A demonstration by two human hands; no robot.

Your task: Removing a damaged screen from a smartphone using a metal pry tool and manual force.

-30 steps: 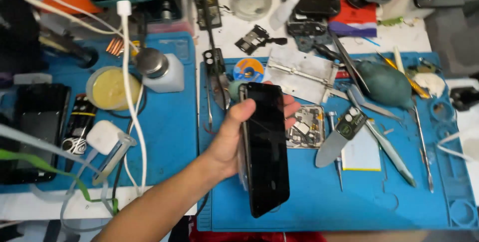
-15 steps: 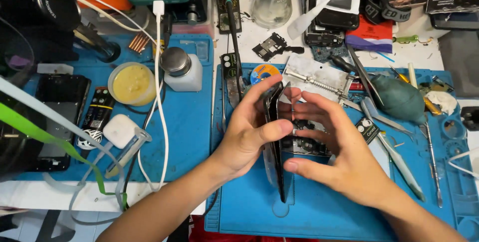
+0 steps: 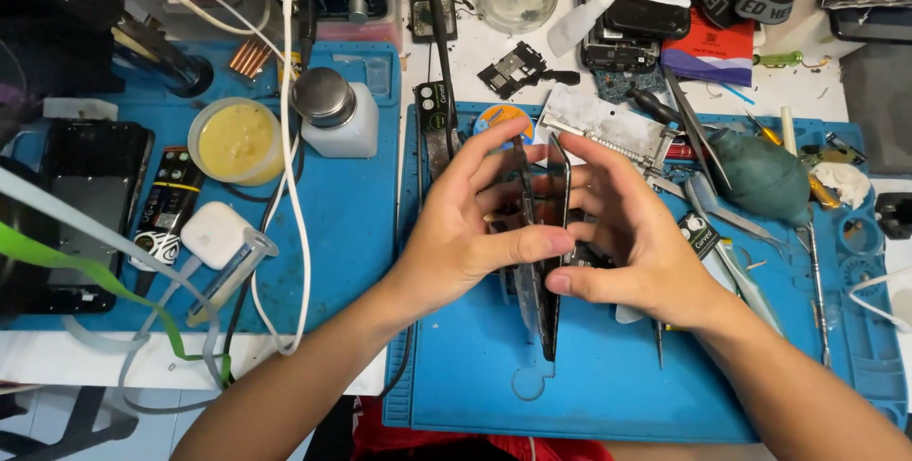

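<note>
Over blue mat (image 3: 589, 376); both hands' fingers (image 3: 503, 247) clamped on edge-up phone (image 3: 543, 262); tools crowd right

Right hand (image 3: 638, 250) newly on upturned phone (image 3: 546, 243)

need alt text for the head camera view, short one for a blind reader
Two bare hands, left hand and right hand, hold a dark smartphone edge-on, its two halves slightly apart, over a blue work mat. Around it lie tweezers, a green air blower, a white charger cable and a yellow paste tub.
</note>
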